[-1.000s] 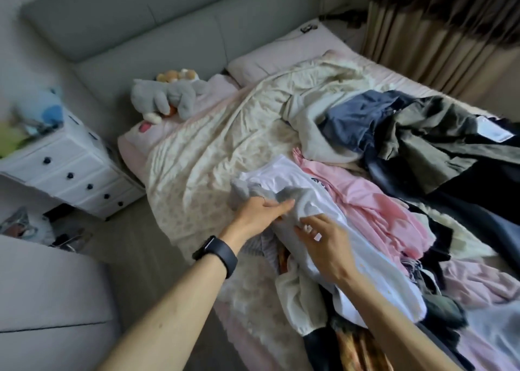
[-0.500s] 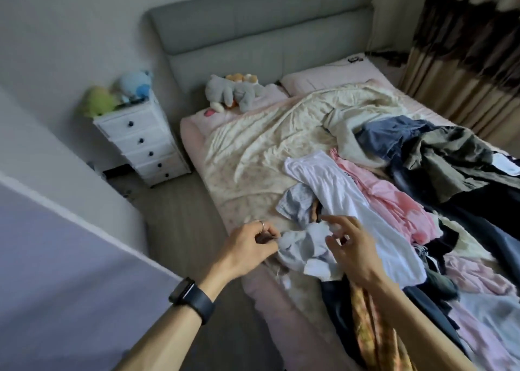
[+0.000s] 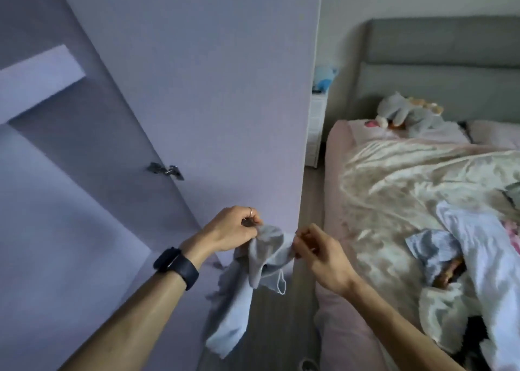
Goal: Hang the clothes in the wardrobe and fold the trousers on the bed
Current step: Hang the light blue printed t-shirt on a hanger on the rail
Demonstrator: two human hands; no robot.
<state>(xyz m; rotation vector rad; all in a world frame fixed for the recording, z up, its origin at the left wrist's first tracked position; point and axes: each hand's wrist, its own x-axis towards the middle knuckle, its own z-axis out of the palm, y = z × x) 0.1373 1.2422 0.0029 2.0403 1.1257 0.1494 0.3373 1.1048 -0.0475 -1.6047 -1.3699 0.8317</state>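
1. Head view: the left hand (image 3: 233, 228) and right hand (image 3: 320, 254) each pinch the top edge of a pale grey garment (image 3: 264, 255) with curled fingers.
2. The garment hangs between them, before the wardrobe door (image 3: 197, 89), left of the bed (image 3: 394, 187).

A dark smartwatch (image 3: 176, 263) on a wide matte band wraps the left wrist. A thin silver ring (image 3: 250, 209) circles one finger of the left hand (image 3: 233, 230). Both forearms (image 3: 135, 308) are bare.

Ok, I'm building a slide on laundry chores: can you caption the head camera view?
Left hand and right hand hold a pale blue garment before the wardrobe door, beside the bed.
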